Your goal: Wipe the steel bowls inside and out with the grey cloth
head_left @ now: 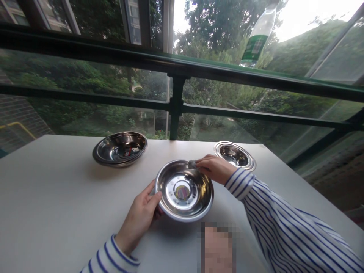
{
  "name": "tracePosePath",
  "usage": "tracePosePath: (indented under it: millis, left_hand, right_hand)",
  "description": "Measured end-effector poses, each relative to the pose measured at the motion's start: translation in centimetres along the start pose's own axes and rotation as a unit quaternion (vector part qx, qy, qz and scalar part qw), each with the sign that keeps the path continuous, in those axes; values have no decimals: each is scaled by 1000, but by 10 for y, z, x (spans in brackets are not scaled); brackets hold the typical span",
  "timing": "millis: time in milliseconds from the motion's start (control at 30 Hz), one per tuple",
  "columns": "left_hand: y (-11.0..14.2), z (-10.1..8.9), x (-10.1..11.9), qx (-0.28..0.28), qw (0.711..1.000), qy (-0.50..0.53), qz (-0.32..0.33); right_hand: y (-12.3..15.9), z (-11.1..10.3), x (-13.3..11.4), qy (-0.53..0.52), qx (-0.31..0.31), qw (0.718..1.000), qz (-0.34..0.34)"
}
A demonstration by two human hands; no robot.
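A shiny metal bowl [178, 210] with a round sticker on its inner bottom is tilted toward me over the table. My left hand [143, 210] grips its left rim, the thumb on top and the other fingers partly hidden underneath. At the far right rim, my right hand [214, 168] pinches a small grey cloth [192, 164] against the inner edge. Much of that cloth is covered by my fingers.
Stacked metal bowls [121, 149] stand at the back left of the white table [71, 212]. More metal bowls [235, 154] sit at the back right, behind my right wrist. A plastic bottle [257, 40] stands on the green railing [199, 68] beyond the table.
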State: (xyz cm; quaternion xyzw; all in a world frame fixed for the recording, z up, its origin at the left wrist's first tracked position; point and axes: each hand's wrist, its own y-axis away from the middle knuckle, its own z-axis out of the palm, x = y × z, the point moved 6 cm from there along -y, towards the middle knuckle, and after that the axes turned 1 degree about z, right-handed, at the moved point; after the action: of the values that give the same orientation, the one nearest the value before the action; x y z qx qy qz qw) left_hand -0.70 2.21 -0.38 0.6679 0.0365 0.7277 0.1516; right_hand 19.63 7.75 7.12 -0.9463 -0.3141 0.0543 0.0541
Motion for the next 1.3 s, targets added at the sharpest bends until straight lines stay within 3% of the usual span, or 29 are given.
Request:
tracePosePath:
  millis: [200,367,600,700,833,1000,1133,1300]
  left_hand:
    - [-2,2,-2,-15,999,37,14]
    - [-4,2,-3,-14,999,50,15]
    - [-2,2,-2,1,998,64,15]
    - [-3,2,0,3,997,71,17]
    - [-4,4,1,-11,997,71,22]
    - [-2,6,2,-23,998,38,33]
    - [-2,7,2,-18,999,32,40]
    - [0,9,4,-3,999,24,41]
  right_hand:
    - [-44,5,-9,22,-41,998,-41]
    - [-74,10,-35,34,-64,994,-85]
    - [-83,16,-84,30,-84,983,-163]
    - [-81,17,-93,28,-82,981,-172]
    - [-77,14,-81,33,-80,985,-149]
    - [-59,6,-35,42,-73,994,-67]
    - [-29,-1,-3,38,-62,997,3]
    - [20,-7,6,25,-50,997,60]
